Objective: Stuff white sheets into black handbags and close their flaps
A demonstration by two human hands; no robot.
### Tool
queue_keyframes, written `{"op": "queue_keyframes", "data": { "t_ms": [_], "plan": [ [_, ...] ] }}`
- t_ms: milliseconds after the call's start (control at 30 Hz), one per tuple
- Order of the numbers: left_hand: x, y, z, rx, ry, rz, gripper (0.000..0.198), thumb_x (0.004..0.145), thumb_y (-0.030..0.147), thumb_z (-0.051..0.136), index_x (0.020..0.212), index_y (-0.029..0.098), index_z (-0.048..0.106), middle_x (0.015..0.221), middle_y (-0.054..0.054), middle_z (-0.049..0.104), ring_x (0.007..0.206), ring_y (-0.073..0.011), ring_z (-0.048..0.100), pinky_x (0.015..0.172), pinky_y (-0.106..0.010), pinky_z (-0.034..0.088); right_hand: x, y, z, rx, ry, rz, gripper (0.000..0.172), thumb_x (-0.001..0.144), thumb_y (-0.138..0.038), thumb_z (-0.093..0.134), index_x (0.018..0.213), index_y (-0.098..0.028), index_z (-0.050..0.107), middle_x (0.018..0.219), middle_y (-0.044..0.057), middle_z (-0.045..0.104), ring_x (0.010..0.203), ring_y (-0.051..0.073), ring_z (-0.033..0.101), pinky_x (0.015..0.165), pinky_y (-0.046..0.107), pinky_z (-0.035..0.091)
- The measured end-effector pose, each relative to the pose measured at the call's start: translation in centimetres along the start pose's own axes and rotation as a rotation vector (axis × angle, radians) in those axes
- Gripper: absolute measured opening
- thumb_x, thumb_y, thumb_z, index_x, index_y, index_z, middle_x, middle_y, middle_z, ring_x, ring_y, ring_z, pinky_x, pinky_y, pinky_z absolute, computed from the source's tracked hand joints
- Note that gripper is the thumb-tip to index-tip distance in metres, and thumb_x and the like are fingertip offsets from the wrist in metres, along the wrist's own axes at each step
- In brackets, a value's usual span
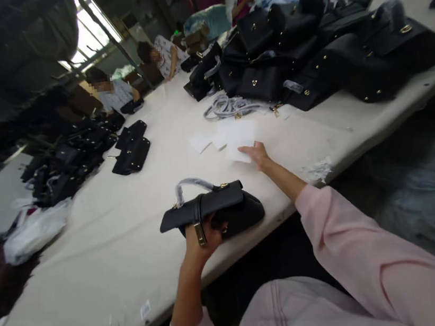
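Observation:
A black handbag with gold fittings and a plastic-wrapped top handle lies near the table's front edge. My left hand grips it at the front, fingers reaching beneath the flap and partly hidden. A strap with a gold clasp hangs over that hand. Farther forward and to the right, my right hand is closed on a white sheet, thumb on top and the other fingers mostly out of sight. Smaller white pieces lie just left of that sheet.
Black handbags are heaped at the back right, with wrapped straps before them. Another dark pile lies at left, near two black bag pieces. White scraps sit by the right edge. Several people work across the pale table.

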State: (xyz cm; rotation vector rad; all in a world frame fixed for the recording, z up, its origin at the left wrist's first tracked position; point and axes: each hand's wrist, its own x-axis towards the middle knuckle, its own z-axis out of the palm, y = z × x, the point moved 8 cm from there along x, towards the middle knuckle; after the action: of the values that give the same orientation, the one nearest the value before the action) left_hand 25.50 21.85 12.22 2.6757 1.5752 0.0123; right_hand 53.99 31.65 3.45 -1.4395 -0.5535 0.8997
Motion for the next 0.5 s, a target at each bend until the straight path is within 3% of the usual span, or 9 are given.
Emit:
{"op": "queue_keyframes", "data": {
  "t_ms": [100, 167, 267, 333, 400, 500],
  "plan": [
    [1.3, 0.2, -0.6, -0.058, -0.039, -0.015, 0.049, 0.075, 0.043, 0.066, 0.117, 0.018, 0.065, 0.119, -0.011, 0.068, 0.115, -0.0321, 0.058, 0.103, -0.045, 0.042, -5.2, -3.5, -4.8, 0.270, -0.007, -0.129, 0.043, 0.075, -0.033, 0.068, 0.111, -0.011, 0.062, 0.107, 0.009, 0.070, 0.093, 0.019, 0.067, 0.083, 0.031, 0.055],
    [1.6, 0.4, -0.8, -0.080, -0.019, -0.009, 0.049, 0.074, 0.042, 0.068, 0.117, 0.018, 0.065, 0.120, -0.012, 0.067, 0.118, -0.0335, 0.056, 0.102, -0.046, 0.043, -9.5, -6.5, -5.6, 0.436, -0.219, -0.177, 0.047, 0.070, -0.033, 0.075, 0.110, -0.012, 0.064, 0.102, 0.009, 0.072, 0.093, 0.022, 0.067, 0.084, 0.035, 0.055],
    [1.4, 0.6, -0.9, -0.133, 0.057, 0.068, 0.040, 0.074, 0.035, 0.067, 0.111, 0.020, 0.067, 0.117, -0.011, 0.068, 0.115, -0.0333, 0.058, 0.101, -0.049, 0.043, -17.0, -9.3, -1.9, 0.318, -0.749, -0.122, 0.047, 0.071, -0.034, 0.077, 0.111, -0.011, 0.067, 0.100, 0.010, 0.072, 0.096, 0.025, 0.067, 0.087, 0.039, 0.054],
    [0.7, 0.6, -1.0, -0.167, 0.123, 0.116, 0.035, 0.076, 0.030, 0.064, 0.109, 0.020, 0.067, 0.113, -0.010, 0.070, 0.110, -0.0308, 0.060, 0.100, -0.047, 0.045, -20.8, -9.4, 1.4, 0.160, -0.987, -0.072, 0.045, 0.074, -0.039, 0.075, 0.108, -0.010, 0.069, 0.101, 0.011, 0.072, 0.098, 0.026, 0.066, 0.089, 0.039, 0.053],
    [-0.3, 0.5, -1.1, -0.171, 0.165, 0.135, 0.034, 0.074, 0.025, 0.064, 0.108, 0.018, 0.066, 0.109, -0.010, 0.070, 0.107, -0.0304, 0.061, 0.099, -0.047, 0.045, -21.9, -8.8, 4.0, 0.060, -1.041, -0.063, 0.046, 0.076, -0.045, 0.072, 0.104, -0.009, 0.069, 0.100, 0.011, 0.072, 0.095, 0.025, 0.067, 0.087, 0.037, 0.053],
    [-2.2, 0.4, -2.0, -0.089, 0.260, 0.106, 0.029, 0.075, 0.026, 0.065, 0.103, 0.018, 0.066, 0.103, -0.011, 0.070, 0.106, -0.0329, 0.060, 0.099, -0.052, 0.043, -19.9, -8.2, 6.3, 0.040, -0.902, -0.141, 0.049, 0.077, -0.051, 0.069, 0.102, -0.009, 0.068, 0.097, 0.011, 0.072, 0.086, 0.023, 0.067, 0.077, 0.034, 0.055]
  ]
}}
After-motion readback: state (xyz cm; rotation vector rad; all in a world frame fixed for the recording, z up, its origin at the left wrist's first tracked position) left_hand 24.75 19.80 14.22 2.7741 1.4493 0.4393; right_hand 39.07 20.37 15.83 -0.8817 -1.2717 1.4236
